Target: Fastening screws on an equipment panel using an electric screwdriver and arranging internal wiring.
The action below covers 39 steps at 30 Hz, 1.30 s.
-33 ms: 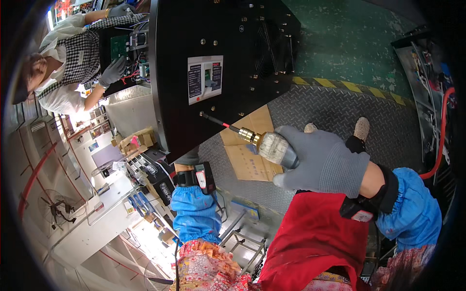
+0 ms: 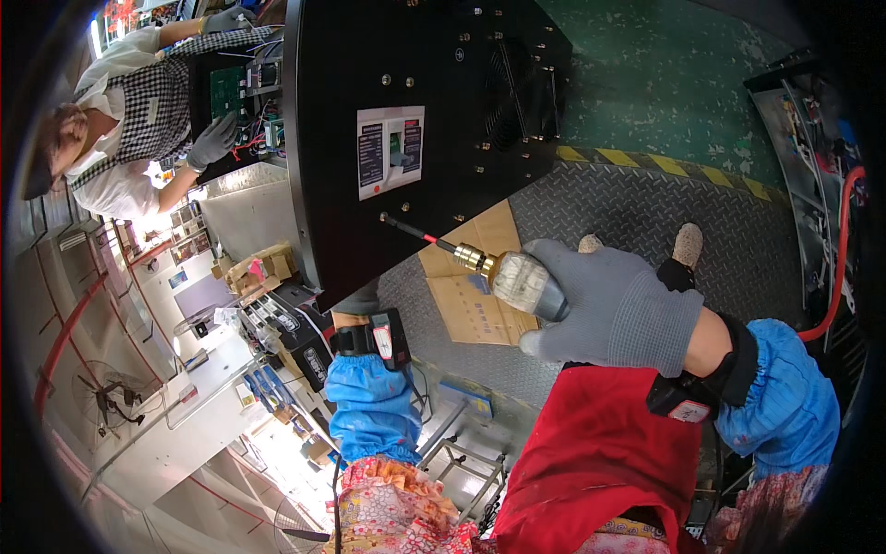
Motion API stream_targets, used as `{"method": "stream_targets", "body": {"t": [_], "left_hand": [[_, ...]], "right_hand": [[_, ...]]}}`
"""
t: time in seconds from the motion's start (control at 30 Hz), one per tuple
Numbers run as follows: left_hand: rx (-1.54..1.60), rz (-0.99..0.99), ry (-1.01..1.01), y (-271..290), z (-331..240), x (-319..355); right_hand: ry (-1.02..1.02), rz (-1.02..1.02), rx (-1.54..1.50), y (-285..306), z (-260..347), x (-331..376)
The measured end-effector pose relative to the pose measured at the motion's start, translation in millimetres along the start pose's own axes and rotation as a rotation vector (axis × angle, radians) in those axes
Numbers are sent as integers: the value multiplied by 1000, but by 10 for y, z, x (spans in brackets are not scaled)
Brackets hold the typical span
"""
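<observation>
My right hand (image 2: pixel 620 303), in a grey glove, is wrapped round a power screwdriver (image 2: pixel 524 283) with a brass-coloured chuck. Its long dark bit (image 2: pixel 420 231), marked by a red band, meets a screw (image 2: pixel 383 217) on the face of a black metal cabinet (image 2: pixel 351 245). Above that screw sits a breaker switch (image 2: pixel 397 152) framed by a pale label plate. My left hand (image 2: pixel 358 300), also gloved in grey, reaches under the cabinet's lower edge. The cabinet hides its fingers, so whether it grips anything is not visible.
A co-worker (image 2: pixel 138 129) with grey gloves handles wired circuit boards (image 2: pixel 226 92) at the upper left. Flattened cardboard (image 2: pixel 480 309) lies on the patterned floor mat (image 2: pixel 591 208). A rack with a red hose (image 2: pixel 842 249) stands at the right. A metal trolley frame (image 2: pixel 466 471) is below.
</observation>
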State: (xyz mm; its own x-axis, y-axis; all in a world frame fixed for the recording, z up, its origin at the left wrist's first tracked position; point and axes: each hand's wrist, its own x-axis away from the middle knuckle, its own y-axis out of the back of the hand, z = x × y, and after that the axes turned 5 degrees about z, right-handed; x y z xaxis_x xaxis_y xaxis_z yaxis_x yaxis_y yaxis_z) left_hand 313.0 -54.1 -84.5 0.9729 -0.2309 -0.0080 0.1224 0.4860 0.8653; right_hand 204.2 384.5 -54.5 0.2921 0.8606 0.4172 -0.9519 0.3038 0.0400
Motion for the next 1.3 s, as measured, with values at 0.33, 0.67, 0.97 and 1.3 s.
{"method": "stream_targets", "body": {"t": [0.33, 0.67, 0.97, 1.3], "left_hand": [[981, -39, 500, 76, -750, -591], [2261, -136, 813, 966, -610, -911], [2601, 26, 1049, 862, -528, -902], [2630, 46, 1039, 919, -477, -959]], "right_hand": [[-16, 17, -81, 303, -159, -133], [-179, 68, -172, 233, 411, 0], [-419, 85, -126, 256, 499, 54], [-293, 51, -42, 241, 465, 28]]}}
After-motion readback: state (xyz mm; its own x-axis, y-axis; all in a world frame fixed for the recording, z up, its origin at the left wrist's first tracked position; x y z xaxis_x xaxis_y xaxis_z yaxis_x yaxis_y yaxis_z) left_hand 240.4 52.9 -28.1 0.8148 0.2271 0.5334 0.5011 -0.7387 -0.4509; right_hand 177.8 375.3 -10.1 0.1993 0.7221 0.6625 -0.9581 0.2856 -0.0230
